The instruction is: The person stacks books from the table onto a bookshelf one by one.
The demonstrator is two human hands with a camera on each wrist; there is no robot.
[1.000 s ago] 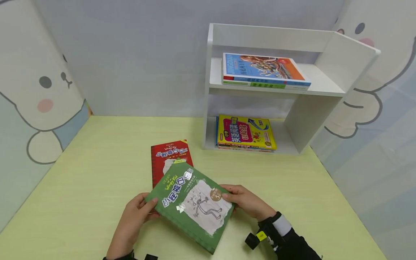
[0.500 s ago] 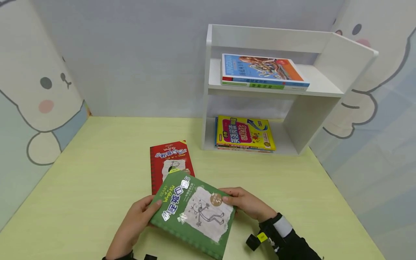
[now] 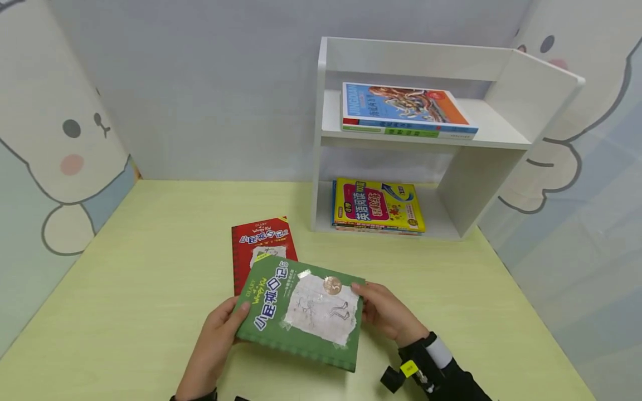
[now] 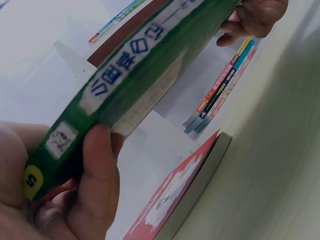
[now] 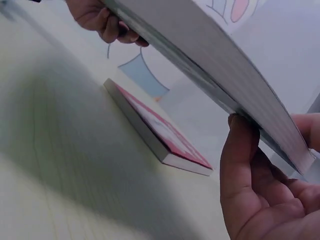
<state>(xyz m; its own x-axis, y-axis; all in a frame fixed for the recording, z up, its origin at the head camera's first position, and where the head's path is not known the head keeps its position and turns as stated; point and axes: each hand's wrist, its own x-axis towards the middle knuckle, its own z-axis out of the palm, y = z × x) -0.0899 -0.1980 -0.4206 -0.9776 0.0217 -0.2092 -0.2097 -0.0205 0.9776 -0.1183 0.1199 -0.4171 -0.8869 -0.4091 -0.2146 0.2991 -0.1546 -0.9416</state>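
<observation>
Both hands hold a green book (image 3: 301, 312) above the table, its front cover facing up. My left hand (image 3: 215, 334) grips the left end, thumb on the cover and fingers beneath. At the right end, my right hand (image 3: 386, 312) pinches the book the same way. The left wrist view shows the green spine (image 4: 125, 65) with a yellow "5" at its end; the page edges (image 5: 220, 55) face the right wrist camera. Behind, a red book (image 3: 258, 242) lies on the table, partly covered in the head view by the green one.
A white two-tier shelf (image 3: 501, 122) stands at the back right. Books topped by a blue-and-orange cover (image 3: 406, 103) lie on its upper tier. A stack with a yellow book (image 3: 378, 203) on top lies in the lower tier. Printed walls bound the yellow table (image 3: 150, 267).
The green book has turned slightly counterclockwise in both hands, its right end swinging up, and tilts differently. The right hand has shifted a little. The red book has stayed put.
</observation>
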